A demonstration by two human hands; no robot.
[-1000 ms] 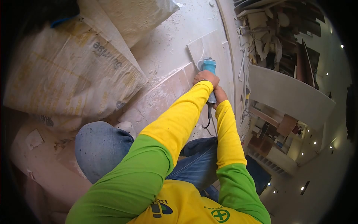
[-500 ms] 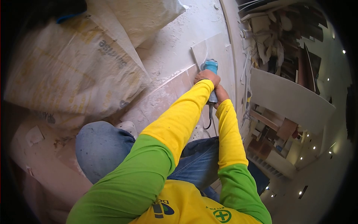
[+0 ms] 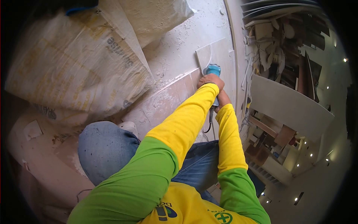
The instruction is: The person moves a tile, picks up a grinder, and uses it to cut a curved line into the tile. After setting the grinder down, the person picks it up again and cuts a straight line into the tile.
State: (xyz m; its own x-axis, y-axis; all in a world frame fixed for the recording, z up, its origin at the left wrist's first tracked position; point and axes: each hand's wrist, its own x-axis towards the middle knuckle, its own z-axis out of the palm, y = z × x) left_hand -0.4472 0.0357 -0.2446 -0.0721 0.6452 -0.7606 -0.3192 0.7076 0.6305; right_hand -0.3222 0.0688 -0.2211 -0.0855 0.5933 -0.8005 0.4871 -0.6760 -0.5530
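Left hand and right hand have fingers wrapped round the grinder, its head at the board; I'd grip firmly, press evenly, leave the cord trailing behind.

The yellow shirt has green upper sleeves; jeans are blue.

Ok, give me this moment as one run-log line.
left hand: gripping teal power tool near its front | right hand: gripping its rear | tool: front end over pale panel, contact unclear | cord: from tool's rear
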